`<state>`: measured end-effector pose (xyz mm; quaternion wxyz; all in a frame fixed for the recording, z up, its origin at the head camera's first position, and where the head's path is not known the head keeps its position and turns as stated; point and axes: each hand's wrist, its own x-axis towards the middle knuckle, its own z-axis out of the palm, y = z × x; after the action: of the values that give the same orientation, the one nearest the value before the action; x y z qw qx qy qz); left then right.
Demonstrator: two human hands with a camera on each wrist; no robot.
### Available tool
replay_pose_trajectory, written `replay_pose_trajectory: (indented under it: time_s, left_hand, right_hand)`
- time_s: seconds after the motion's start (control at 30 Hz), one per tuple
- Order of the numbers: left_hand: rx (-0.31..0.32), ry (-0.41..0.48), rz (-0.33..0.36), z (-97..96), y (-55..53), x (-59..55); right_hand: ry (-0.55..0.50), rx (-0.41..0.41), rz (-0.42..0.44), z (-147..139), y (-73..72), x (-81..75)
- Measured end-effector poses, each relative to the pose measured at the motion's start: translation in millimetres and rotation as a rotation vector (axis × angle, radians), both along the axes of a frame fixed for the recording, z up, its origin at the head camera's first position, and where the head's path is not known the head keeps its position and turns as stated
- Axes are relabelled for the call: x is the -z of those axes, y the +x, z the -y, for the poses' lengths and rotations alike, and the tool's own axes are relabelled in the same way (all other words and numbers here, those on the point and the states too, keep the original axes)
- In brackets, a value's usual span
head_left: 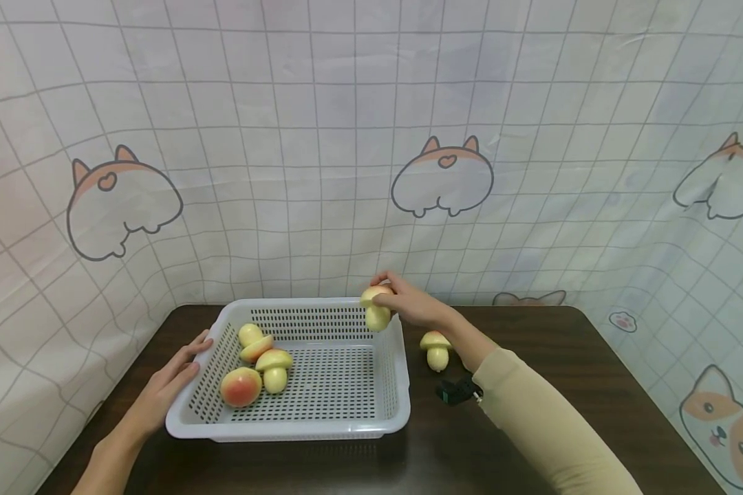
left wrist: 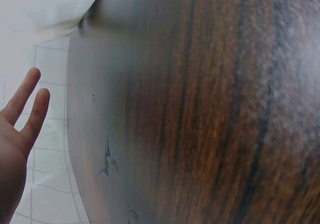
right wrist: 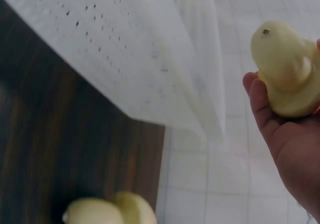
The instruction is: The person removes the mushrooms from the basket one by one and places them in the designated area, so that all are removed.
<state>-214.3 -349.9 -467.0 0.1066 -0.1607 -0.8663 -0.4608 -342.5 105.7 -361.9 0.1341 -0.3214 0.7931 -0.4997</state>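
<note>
A mushroom-shaped toy (head_left: 378,317), yellow with a reddish cap, is gripped by my right hand (head_left: 411,302) over the basket's back right corner. In the right wrist view the fingers wrap its cap and the pale stem (right wrist: 280,49) sticks out. My left hand (head_left: 168,385) rests against the left rim of a white perforated plastic basket (head_left: 297,430), fingers extended. Several similar mushrooms lie inside at the left: one tipped at the back (head_left: 256,342), one stem toward me (head_left: 275,371), and one showing its red cap (head_left: 241,387).
Right of the basket, another mushroom (head_left: 436,350) lies on the dark wooden table (head_left: 569,392), partly beside my forearm. A small black item (head_left: 458,390) sits just in front of it, by the sleeve (head_left: 532,412). A gridded curtain (head_left: 309,206) with dog drawings hangs behind the table.
</note>
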Motion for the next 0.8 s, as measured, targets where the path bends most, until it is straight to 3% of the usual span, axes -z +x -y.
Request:
replay_pose_trajectory:
  time_s: [0.33, 0.8]
  left_hand:
    - [0.01, 0.007, -0.021, 0.7, 0.6, 0.2]
    - [0.005, 0.008, -0.014, 0.0, -0.8, 1.6]
  right_hand:
    - [0.003, 0.085, -0.042, -52, 10.3, -3.9]
    - [-0.073, 0.143, -0.025, -121, 17.7, 12.3]
